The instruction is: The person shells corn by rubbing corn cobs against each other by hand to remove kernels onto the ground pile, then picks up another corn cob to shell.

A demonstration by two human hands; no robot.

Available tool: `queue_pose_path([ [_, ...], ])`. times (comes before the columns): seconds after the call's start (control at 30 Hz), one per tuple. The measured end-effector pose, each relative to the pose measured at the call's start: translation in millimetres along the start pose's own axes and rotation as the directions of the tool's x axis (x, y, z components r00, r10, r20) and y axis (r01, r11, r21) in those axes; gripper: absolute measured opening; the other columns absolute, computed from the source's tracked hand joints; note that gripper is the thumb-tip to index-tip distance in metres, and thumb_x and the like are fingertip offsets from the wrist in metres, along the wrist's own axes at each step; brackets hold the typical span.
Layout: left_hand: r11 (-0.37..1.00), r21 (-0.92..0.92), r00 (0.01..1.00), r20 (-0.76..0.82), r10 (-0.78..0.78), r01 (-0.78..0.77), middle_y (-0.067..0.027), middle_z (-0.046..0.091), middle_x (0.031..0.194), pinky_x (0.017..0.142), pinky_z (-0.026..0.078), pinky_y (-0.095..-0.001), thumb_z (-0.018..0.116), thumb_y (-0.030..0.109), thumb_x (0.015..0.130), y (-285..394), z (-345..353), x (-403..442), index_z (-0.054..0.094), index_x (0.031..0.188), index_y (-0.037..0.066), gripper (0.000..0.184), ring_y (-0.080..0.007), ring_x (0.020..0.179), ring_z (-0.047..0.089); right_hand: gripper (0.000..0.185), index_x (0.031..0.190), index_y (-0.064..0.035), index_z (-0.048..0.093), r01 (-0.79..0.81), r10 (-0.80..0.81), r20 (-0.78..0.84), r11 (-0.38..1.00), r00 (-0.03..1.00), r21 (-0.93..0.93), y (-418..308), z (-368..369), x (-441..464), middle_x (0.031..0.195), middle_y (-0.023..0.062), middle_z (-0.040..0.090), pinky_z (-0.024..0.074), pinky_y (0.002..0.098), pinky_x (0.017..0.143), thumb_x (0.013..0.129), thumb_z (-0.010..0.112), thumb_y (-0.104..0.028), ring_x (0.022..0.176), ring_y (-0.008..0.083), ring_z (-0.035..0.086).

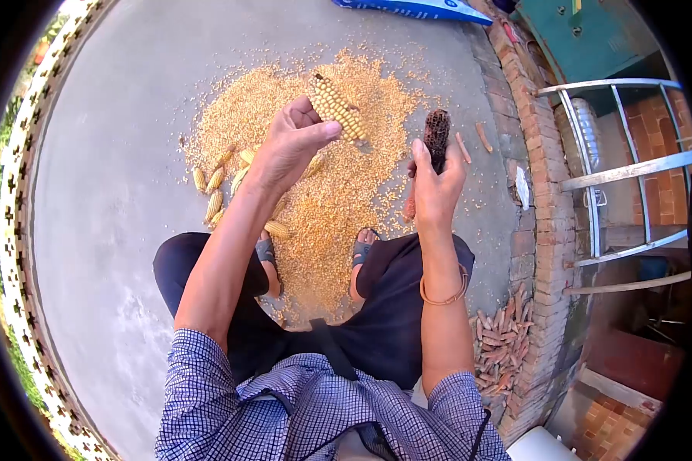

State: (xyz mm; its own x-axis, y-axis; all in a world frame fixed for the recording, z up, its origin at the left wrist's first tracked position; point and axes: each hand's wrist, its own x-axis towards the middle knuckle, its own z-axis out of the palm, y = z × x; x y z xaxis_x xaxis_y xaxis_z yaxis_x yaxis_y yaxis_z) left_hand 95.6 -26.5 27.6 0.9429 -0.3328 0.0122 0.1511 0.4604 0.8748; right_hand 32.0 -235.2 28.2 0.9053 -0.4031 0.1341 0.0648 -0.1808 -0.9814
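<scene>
My left hand (291,142) is closed around an ear of corn (336,109), pale yellow and still covered in kernels, tilted over the kernel pile. In my right hand (440,188) is a dark, blackened bare corn cob (437,132), held nearly upright with its pitted end up. The two hands are apart. Loose yellow corn kernels (315,246) spread over the grey floor beneath them and between my feet. Several more ears of corn (214,181) lie to the left of the pile. A reddish bare cob (409,206) shows just left of my right wrist.
A heap of shelled cobs (504,338) lies at the right against a low brick edge (550,192). Beyond it stands a metal railing (627,175). A blue and white sack (415,9) lies at the far end. Along the left runs a pierced border wall (11,207).
</scene>
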Motion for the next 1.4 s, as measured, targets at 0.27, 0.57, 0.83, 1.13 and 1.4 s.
queue_pose_path([
  [0.27, 0.988, -0.093, 0.990, 0.061, 0.128, -0.122, -0.0209, 0.062, 0.121, 0.101, 0.048, -0.0426, 0.080, 0.008, 0.072, 59, 21, -56, 0.050, 0.124, -0.002, 0.061, -0.0278, 0.108, 0.064, 0.020, 0.089, -0.0047, 0.057, -0.092, 0.032, 0.206, 0.954, 0.978, 0.287, -35, 36, -3, 0.068, -0.0011, 0.055, 0.0402, 0.0214, 0.048, 0.086, 0.073, -0.018, 0.055, 0.0045, 0.050],
  [0.57, 0.983, -0.122, 0.989, 0.046, 0.141, -0.134, -0.0227, 0.060, 0.123, 0.102, 0.049, -0.0438, 0.077, 0.005, 0.073, 64, 5, -65, 0.047, 0.128, -0.003, 0.063, -0.0303, 0.112, 0.063, 0.036, 0.108, -0.0005, 0.058, -0.398, 0.031, 0.568, 0.744, 0.823, 0.536, -54, 50, -19, 0.084, 0.0042, 0.062, 0.0420, 0.0206, 0.049, 0.089, 0.072, -0.028, 0.063, 0.0099, 0.058],
  [0.83, 0.987, -0.040, 0.987, 0.045, 0.155, -0.153, -0.0205, 0.061, 0.125, 0.106, 0.044, -0.0445, 0.079, 0.007, 0.073, 68, -3, -70, 0.051, 0.128, 0.000, 0.062, -0.0291, 0.116, 0.061, 0.035, 0.112, 0.0016, 0.057, -0.419, 0.026, 0.578, 0.716, 0.815, 0.558, -44, 59, -31, 0.082, 0.0050, 0.063, 0.0430, 0.0203, 0.050, 0.085, 0.074, -0.012, 0.063, 0.0105, 0.060],
  [1.13, 0.984, 0.037, 0.984, 0.046, 0.172, -0.174, -0.0234, 0.060, 0.126, 0.107, 0.043, -0.0427, 0.077, 0.011, 0.078, 71, -1, -72, 0.051, 0.131, -0.002, 0.060, -0.0299, 0.119, 0.059, 0.033, 0.111, 0.0016, 0.059, -0.360, 0.008, 0.524, 0.736, 0.852, 0.574, -42, 56, -24, 0.079, 0.0044, 0.063, 0.0439, 0.0207, 0.053, 0.084, 0.074, -0.007, 0.065, 0.0096, 0.060],
  [1.4, 0.978, 0.153, 0.990, 0.003, 0.142, -0.141, -0.0200, 0.061, 0.125, 0.105, 0.045, -0.0384, 0.077, 0.008, 0.078, 71, -4, -77, 0.052, 0.130, -0.003, 0.058, -0.0258, 0.116, 0.060, 0.034, 0.114, 0.0012, 0.058, -0.359, -0.001, 0.512, 0.712, 0.859, 0.604, -38, 57, -21, 0.080, 0.0045, 0.063, 0.0444, 0.0208, 0.053, 0.085, 0.073, -0.007, 0.065, 0.0096, 0.059],
])
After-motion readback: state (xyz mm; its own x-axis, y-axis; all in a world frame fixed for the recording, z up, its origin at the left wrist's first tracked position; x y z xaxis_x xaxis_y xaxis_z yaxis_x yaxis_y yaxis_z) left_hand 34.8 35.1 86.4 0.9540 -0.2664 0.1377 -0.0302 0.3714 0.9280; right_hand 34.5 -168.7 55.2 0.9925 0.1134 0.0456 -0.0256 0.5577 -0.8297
